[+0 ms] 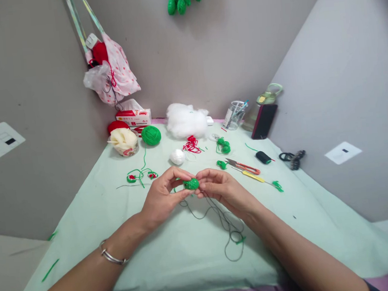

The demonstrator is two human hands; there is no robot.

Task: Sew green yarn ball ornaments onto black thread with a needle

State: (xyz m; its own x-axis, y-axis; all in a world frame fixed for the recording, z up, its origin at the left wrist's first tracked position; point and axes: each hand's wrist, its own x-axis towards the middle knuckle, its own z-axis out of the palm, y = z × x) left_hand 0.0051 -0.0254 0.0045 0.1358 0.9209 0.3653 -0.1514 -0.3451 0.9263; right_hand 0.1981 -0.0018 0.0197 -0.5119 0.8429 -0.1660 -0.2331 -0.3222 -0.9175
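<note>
A small green crocheted piece [191, 184] is held between both hands above the table. My left hand [164, 191] pinches it from the left with thumb and fingers. My right hand [220, 186] is closed at its right end, fingertips pressed together beside it; whether they grip the piece or a thread is too small to tell. A dark thin cord [226, 224] hangs from near my right fingertips and lies in loops on the table. Two small red and green pieces [131, 178] with green yarn lie left of my hands.
On the pale green cloth [121, 242] stand white stuffing [187, 120], green yarn [151, 135], a white ball [177, 156], orange-handled snips [246, 166], a yellow-handled hook [253, 176], a clear cup [235, 116] and a phone [264, 121]. A bag [119, 70] hangs at back left.
</note>
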